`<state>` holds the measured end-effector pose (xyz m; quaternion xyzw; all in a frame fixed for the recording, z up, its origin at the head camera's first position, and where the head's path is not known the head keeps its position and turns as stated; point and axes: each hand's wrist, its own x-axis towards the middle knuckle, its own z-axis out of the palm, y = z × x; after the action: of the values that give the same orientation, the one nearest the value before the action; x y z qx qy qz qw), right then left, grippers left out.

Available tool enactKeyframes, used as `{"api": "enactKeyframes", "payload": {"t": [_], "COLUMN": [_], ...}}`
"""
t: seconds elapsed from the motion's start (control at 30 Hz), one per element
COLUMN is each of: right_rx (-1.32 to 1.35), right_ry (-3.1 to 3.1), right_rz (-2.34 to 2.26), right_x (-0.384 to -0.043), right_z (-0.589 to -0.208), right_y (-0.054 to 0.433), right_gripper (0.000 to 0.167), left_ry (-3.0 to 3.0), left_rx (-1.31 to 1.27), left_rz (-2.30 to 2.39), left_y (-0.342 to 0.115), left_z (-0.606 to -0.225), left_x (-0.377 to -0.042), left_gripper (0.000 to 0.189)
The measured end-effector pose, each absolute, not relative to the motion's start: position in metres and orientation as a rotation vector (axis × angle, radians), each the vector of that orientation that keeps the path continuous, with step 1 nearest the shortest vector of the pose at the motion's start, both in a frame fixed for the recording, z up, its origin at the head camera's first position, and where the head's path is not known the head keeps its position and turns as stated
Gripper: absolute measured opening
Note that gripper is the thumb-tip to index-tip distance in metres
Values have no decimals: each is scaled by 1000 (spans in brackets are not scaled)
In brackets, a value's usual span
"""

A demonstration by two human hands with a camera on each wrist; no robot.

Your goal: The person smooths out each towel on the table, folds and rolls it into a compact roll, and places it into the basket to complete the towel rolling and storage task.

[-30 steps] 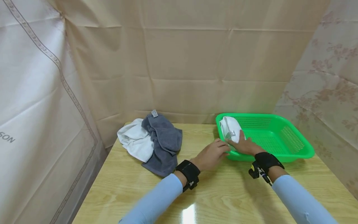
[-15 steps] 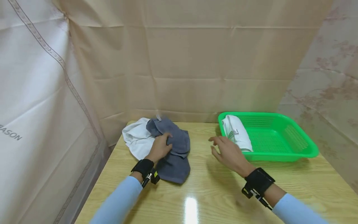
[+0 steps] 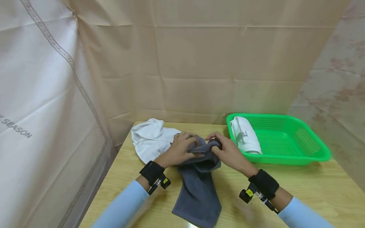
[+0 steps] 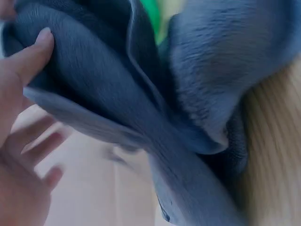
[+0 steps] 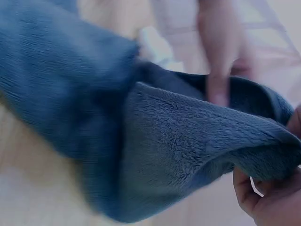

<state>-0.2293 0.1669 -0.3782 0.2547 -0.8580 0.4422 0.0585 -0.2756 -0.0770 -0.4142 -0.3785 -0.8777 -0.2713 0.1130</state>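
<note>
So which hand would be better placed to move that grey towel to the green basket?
Probably the right hand: it pinches the grey towel near its upper edge and is closer to the green basket than the left hand.

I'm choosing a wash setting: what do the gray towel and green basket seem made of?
Gray towel: terry-like cloth, matte, from its fuzzy nap; fiber unclear. Green basket: probably molded plastic, slightly glossy, judging by its even color and perforated walls.

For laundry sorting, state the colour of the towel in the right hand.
Dark grey; the towel shows best in the head view.
</note>
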Motion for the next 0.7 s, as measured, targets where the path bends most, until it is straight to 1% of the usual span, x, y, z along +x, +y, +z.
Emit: {"api": "enactKeyframes", "payload": {"t": [0.1,0.17,0.2,0.3,0.33,0.43,0.53,0.7], "right_rx": [786,786,785,761,740,642,529,384], "right_ry": [-2563,-2558,-2562,-2602,-2607,-2626,-2675,-2822], "right_rz": [1373,1241,1138,782,659,472,489,681], "right_x": [-220,-214,-212,-206,-205,-201,-193,-176], "right_z": [-353,-340,-336,-335,-338,-355,-368,-363], "right_y": [179,188,193,208,214,234,259,299], "right_gripper": [35,43,47,57,57,51,45,49], "left_ry": [-2593,-2548,-2506,-2353,-2313,-2212,-2149,-1999], "left_rx": [-1188,-1159,-1121,-974,-913,-733,-573,-312], "left_rz": [-1042,-1190,-1231,-1302,-1320,-1337,-1399,-1560], "left_y": [-77,-81,-84,-99,-105,-123,-145,-195], "left_z": [-419,-420,-419,-407,-400,-376,-355,-335], "left_x": [-281,-280,-279,-272,-270,-264,-260,-255], "left_gripper": [20,7,7,23,27,29,30,34]}}
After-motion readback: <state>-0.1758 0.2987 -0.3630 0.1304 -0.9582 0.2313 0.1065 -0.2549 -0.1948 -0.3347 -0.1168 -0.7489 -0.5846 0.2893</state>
